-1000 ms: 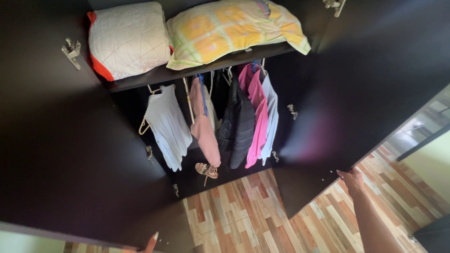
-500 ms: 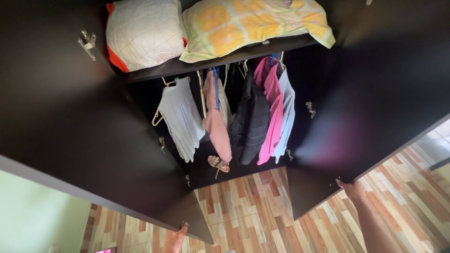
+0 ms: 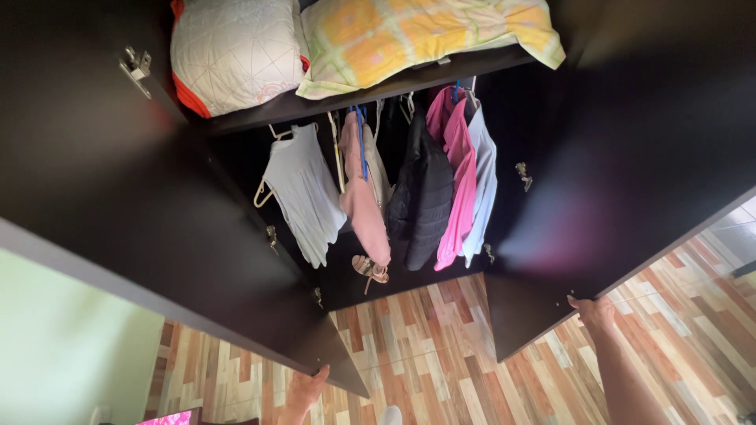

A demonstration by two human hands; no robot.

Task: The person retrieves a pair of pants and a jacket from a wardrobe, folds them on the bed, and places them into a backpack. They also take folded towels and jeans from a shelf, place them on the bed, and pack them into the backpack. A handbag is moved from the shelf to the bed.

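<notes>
Two dark wardrobe doors are held wide: the left door (image 3: 142,212) is gripped at its lower edge by the left hand (image 3: 305,388), the right door (image 3: 630,173) by the right hand (image 3: 594,311). Between the grips, hanging clothes (image 3: 394,189) are seen.

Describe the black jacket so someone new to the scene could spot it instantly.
Start at the open dark wardrobe, its doors held by the left hand and right hand. Under the pillow shelf hangs a row of clothes. The black jacket is the only dark, quilted piece, between a peach garment and a pink one.
</notes>
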